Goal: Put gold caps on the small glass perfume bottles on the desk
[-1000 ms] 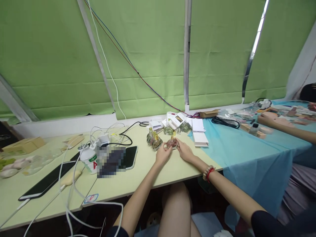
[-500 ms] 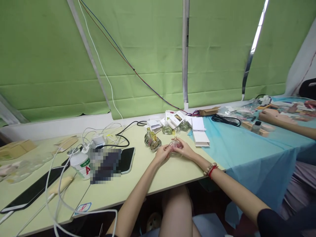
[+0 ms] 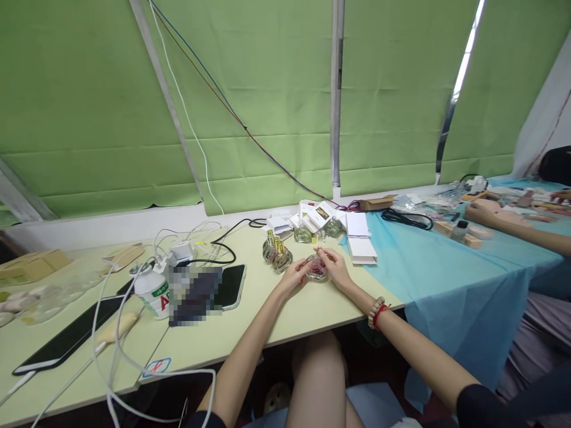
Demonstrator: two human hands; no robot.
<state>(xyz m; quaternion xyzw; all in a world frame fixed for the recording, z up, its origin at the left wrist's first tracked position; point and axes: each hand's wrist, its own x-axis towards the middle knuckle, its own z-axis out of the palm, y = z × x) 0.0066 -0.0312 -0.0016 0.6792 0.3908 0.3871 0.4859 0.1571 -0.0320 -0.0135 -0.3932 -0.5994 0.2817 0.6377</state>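
Observation:
A round clear glass perfume bottle (image 3: 317, 271) with something reddish in it is on the table between my hands. My left hand (image 3: 296, 278) is closed on its left side. The fingers of my right hand (image 3: 335, 267) pinch at the bottle's top and cover most of the neck. Just left of my hands stand perfume bottles (image 3: 282, 260) with gold tops. More glass bottles (image 3: 303, 233) lie behind, partly under white cartons (image 3: 320, 215).
White boxes (image 3: 362, 251) are to the right, beside a blue cloth (image 3: 401, 261). A phone (image 3: 232, 285), a white bottle (image 3: 152, 292), looping white cables (image 3: 116, 342) and a tablet (image 3: 66, 336) lie left. Another person's hand (image 3: 479, 213) rests far right.
My right fingers have shifted over the bottle's top, and its gold part is now mostly hidden. The bottle's reddish middle shows more. My view has shifted slightly.

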